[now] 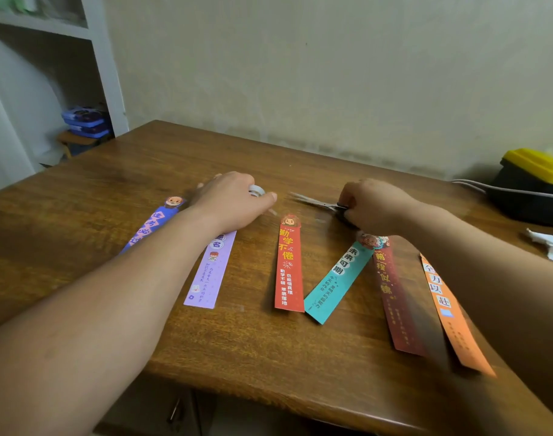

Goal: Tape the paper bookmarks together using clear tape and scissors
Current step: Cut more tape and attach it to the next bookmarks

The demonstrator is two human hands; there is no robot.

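Bookmarks (289, 265) lie in a row on the table (143, 171), six of them. Left hand (234, 199) is curled round the tape (257, 191) just behind them; right hand (376, 206) grips the scissors (313, 201) by the handles, blades pointing at the tape.

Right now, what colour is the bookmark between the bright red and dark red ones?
The bookmark is teal; head view.

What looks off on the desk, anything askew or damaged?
The teal bookmark lies slanted, its lower corner meeting the bottom edge of the red bookmark. Nothing looks torn or spilled.
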